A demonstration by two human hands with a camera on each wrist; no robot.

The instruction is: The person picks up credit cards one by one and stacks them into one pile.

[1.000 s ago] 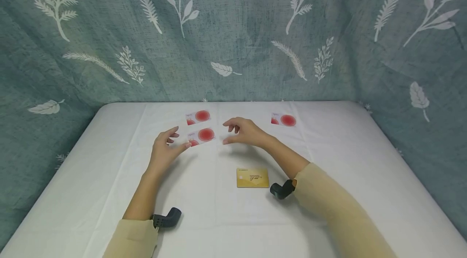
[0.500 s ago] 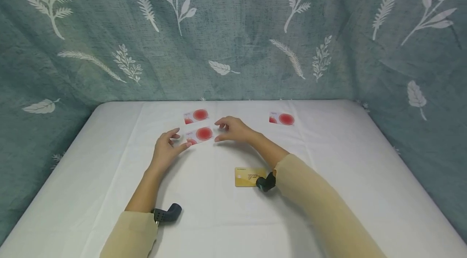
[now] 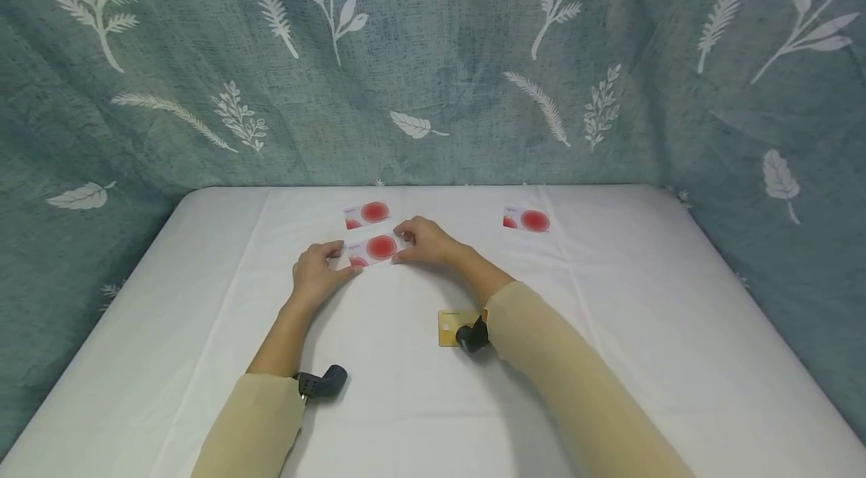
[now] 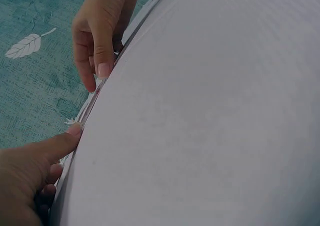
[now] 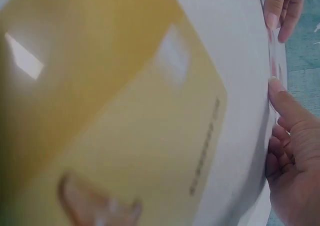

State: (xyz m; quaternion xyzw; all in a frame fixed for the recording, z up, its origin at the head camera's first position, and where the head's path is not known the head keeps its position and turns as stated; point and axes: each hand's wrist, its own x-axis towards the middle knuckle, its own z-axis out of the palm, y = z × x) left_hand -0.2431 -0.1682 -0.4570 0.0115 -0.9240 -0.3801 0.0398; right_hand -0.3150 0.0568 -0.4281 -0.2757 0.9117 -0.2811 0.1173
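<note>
White rectangular card with a red disc [image 3: 381, 247] now held at both ends

A second ago a gap lay between the right hand [image 3: 429, 241] and this card, left of centre in the head view; now its thumb and index finger pinch the card's right end. The left hand [image 3: 316, 275] has shifted slightly rightward and pinches the left end, thumb at the lower edge. My judgement: the card is now steadied from both sides; whether it is raised at all I cannot tell. One matching red-disc card [image 3: 373, 213] lies just above it in the frame, another white-and-red card [image 3: 528, 220] right of centre, both untouched. The golden-yellow rectangular card [image 3: 448, 328], below centre, is now partly covered by the black wrist camera [image 3: 471, 337].
</note>
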